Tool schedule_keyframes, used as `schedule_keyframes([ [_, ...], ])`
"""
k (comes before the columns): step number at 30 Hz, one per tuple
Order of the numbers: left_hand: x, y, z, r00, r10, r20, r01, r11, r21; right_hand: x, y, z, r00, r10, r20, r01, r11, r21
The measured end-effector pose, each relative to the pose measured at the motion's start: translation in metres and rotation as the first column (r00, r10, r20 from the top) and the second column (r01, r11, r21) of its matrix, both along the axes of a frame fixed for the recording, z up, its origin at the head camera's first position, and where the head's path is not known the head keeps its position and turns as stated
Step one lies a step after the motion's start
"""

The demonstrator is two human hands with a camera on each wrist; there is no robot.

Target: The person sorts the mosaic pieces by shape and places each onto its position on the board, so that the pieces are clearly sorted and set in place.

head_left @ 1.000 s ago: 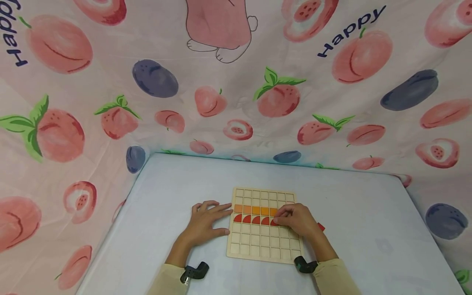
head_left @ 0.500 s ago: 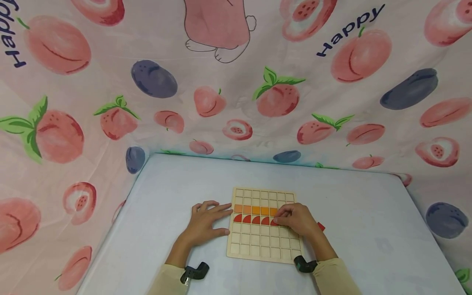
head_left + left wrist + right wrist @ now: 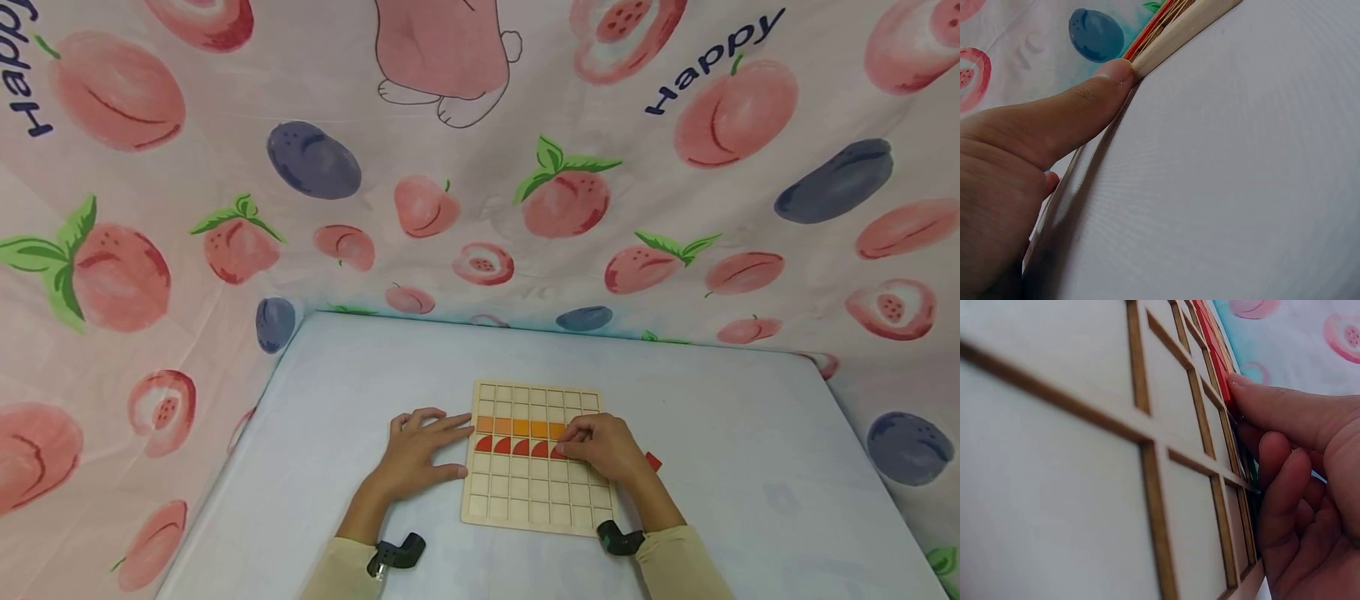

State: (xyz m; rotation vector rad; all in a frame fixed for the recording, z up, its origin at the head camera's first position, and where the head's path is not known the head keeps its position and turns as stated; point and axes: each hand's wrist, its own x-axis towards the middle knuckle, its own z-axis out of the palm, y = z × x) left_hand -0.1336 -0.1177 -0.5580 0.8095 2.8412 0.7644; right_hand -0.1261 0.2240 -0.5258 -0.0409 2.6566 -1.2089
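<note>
A light wooden grid board (image 3: 537,487) lies on the table with a row of orange square tiles (image 3: 521,428) and, just below it, red quarter-circle tiles (image 3: 521,447). My right hand (image 3: 609,446) pinches a red quarter-circle tile (image 3: 556,452) between thumb and fingers at the right end of the red row; its fingers partly cover the tile. The right wrist view shows the thumb tip against the red edge (image 3: 1219,369). With fingers spread, my left hand (image 3: 412,454) touches the board's left side; in the left wrist view its thumb (image 3: 1094,100) presses the wooden edge.
Right of the board, a loose red piece (image 3: 653,461) lies partly hidden behind the right wrist. The pale table (image 3: 375,358) meets a fruit-printed cloth (image 3: 450,208) at the back and sides. Black wrist cameras (image 3: 401,551) sit at both cuffs.
</note>
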Motion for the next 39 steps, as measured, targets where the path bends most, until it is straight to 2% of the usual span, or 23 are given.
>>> schedule_keyframes([
  [7, 0.000, 0.000, 0.000, 1.000, -0.001, -0.007, 0.001, 1.000, 0.000, 0.000, 0.005, 0.002, 1.000, -0.008, 0.029, 0.008, 1.000, -0.021],
  [14, 0.000, 0.000, 0.000, 1.000, -0.003, -0.008, 0.003, 1.000, 0.002, 0.000, 0.009, 0.002, 0.998, 0.026, 0.051, -0.023, 0.998, -0.060],
  [24, 0.000, 0.000, 0.001, 1.000, -0.004, -0.008, 0.004, 1.000, -0.002, -0.001, 0.010, 0.002, 0.996, 0.079, 0.026, -0.078, 0.996, -0.050],
  [39, 0.000, 0.000, 0.001, 1.000, -0.005, -0.011, 0.005, 1.000, 0.002, -0.001, 0.011, 0.002, 0.997, 0.077, 0.032, -0.076, 0.997, -0.020],
])
